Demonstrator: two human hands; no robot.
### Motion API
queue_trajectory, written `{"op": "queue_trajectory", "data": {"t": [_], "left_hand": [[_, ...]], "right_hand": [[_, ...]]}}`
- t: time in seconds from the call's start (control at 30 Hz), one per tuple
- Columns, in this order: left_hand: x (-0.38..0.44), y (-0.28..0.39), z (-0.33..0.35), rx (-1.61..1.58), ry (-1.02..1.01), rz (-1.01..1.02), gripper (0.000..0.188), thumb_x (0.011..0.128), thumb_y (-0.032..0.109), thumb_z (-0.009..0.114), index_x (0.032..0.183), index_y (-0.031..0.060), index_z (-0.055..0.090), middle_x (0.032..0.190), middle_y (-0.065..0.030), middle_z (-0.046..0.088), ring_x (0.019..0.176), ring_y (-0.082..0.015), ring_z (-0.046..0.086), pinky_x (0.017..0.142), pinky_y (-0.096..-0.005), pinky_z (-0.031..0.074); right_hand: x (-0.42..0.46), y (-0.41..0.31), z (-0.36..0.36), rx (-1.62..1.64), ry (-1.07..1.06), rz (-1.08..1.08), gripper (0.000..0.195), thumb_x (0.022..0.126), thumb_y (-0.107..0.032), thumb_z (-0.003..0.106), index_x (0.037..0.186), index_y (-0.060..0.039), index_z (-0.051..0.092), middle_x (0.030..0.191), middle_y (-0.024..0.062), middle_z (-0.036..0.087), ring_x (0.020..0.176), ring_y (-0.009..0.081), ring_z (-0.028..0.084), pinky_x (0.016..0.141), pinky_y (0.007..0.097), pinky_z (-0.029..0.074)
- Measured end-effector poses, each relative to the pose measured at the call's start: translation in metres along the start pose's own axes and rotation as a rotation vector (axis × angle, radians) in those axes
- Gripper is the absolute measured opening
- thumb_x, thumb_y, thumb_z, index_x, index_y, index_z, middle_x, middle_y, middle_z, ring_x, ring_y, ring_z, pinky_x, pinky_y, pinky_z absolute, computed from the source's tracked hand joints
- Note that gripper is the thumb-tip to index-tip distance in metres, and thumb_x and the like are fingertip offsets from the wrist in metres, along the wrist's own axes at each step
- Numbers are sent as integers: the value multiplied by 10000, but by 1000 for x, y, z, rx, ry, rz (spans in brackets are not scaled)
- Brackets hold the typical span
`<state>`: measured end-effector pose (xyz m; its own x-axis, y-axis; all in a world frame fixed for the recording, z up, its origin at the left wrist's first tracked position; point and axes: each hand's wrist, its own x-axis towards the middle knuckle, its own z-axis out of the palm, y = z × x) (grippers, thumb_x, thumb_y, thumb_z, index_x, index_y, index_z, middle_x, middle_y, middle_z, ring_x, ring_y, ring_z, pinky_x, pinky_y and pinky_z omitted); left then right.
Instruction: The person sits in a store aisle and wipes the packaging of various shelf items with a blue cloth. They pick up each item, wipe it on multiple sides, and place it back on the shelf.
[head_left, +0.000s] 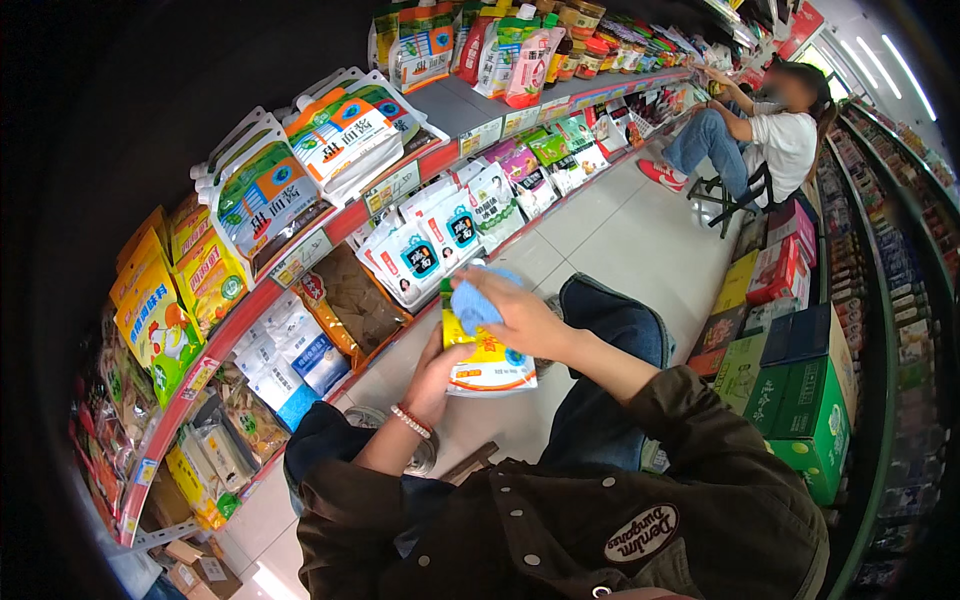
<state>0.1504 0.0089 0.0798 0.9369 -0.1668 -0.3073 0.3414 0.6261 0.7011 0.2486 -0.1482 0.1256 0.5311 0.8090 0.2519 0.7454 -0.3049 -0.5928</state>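
Observation:
Between my knees, my left hand (439, 371), with a beaded bracelet at the wrist, grips a yellow and white spouted pouch (491, 375) by its side. A light blue cloth (480, 300) is bunched in my right hand (525, 311), which presses it against the upper part of the pouch. The cloth and fingers hide much of the pouch's top. To the left, close to both hands, white packets (420, 255) stand on the lower shelf beside a large bag of brown pieces (349, 300).
Spouted pouches (262, 195) and jars (592, 56) line the upper shelf (450, 112). Green cartons (799, 427) stand on the right by another shelf. Another person (780, 135) sits on a folding stool (727, 199) farther up the tiled aisle. Cardboard boxes (199, 570) lie at lower left.

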Motion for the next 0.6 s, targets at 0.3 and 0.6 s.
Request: {"op": "queue_trajectory", "data": {"t": [0.3, 0.6], "left_hand": [[-11, 1, -10, 163, 56, 283, 524, 915, 165, 489, 1393, 36, 316, 1327, -97, 461, 1214, -176, 449, 1005, -307, 369], [-10, 12, -14, 250, 192, 350, 498, 886, 119, 534, 1348, 20, 376, 1249, -75, 525, 1127, -162, 516, 964, -294, 396]], "right_hand": [[-7, -35, 8, 118, -85, -125, 608, 806, -130, 667, 1343, -57, 391, 1378, 162, 427, 1308, 331, 377, 1074, 391, 313], [-4, -43, 23, 117, 22, -52, 562, 788, -36, 517, 1339, -20, 408, 1360, 171, 452, 1269, 343, 415, 1069, 396, 312]]}}
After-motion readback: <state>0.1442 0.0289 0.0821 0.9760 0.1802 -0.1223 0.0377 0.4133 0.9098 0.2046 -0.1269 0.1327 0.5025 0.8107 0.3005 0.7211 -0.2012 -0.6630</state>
